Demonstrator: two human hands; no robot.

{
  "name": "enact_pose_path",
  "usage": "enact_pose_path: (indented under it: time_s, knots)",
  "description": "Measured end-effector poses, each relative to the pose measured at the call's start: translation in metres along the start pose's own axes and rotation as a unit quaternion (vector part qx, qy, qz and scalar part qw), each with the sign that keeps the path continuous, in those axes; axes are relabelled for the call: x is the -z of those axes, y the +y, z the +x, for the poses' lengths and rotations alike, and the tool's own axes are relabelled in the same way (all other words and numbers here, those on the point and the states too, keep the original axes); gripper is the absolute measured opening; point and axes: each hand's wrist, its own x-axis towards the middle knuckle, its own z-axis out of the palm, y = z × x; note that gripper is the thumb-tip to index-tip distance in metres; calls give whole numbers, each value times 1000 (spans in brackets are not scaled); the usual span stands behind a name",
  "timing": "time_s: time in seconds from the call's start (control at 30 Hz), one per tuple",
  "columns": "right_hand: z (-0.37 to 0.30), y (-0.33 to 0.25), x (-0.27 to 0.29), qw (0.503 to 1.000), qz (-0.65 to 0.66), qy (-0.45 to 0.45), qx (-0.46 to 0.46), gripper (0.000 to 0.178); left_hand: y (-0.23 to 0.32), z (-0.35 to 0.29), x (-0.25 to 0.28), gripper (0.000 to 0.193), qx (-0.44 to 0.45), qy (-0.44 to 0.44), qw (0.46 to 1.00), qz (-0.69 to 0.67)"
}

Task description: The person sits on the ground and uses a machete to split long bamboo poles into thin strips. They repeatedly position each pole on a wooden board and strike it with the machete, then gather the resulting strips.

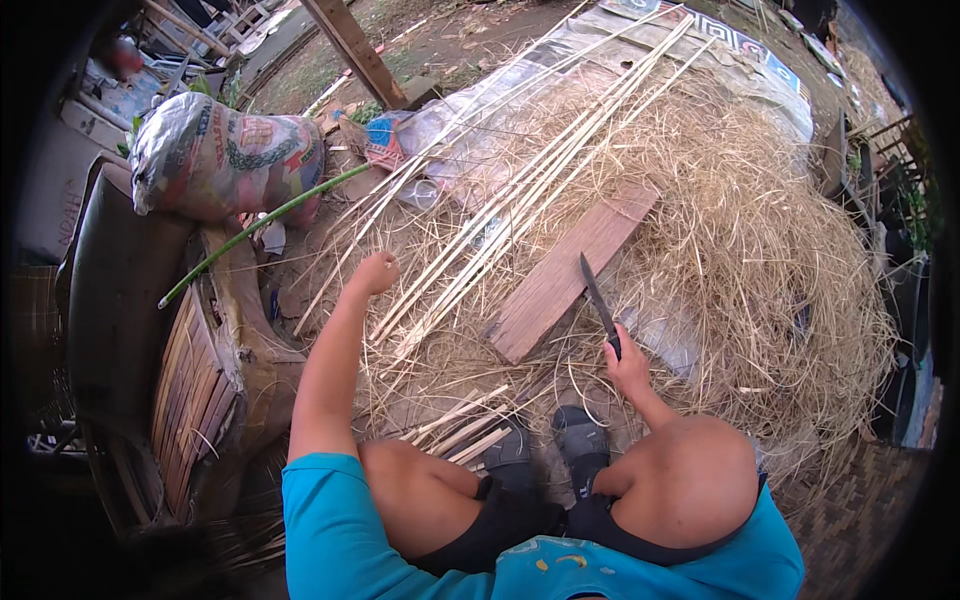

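Note:
My right hand [627, 368] is closed around the dark handle of a long knife [597, 296]. The blade points up and away from me, its tip over the edge of a reddish-brown wooden plank [570, 272]. My left hand [377, 272] is reached out to the left with its fingers curled closed. Anything inside that fist is too small to make out, though a thin strand shows beside it. Just right of the left hand, long pale split bamboo strips [530, 205] run away from me across the ground. Shorter strips [462, 425] lie by my feet.
A large heap of thin straw-coloured shavings [770, 260] spreads on the right over plastic sheeting. To the left stand a stuffed printed sack [230, 155], a green bamboo pole [260, 230] and a worn piece with wooden slats [190, 385]. A wooden post [355, 55] rises at the back.

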Motion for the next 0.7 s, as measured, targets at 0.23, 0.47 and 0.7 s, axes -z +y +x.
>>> enact_pose_path:
  time_s: [0.23, 0.47, 0.7]
  knots:
    - [0, 3, -1, 1000, -7, -22, -3, 55, -21, 36, -71, 25, -49, -110, 983, 138]
    - [3, -4, 7, 1000, 2, 3, 25, 54, 2, 30, -119, 36, 50, -97, 993, 47]
    - [2, 8, 2, 1000, -9, 8, 21, 54, 12, 19, -48, 34, -40, 43, 998, 9]
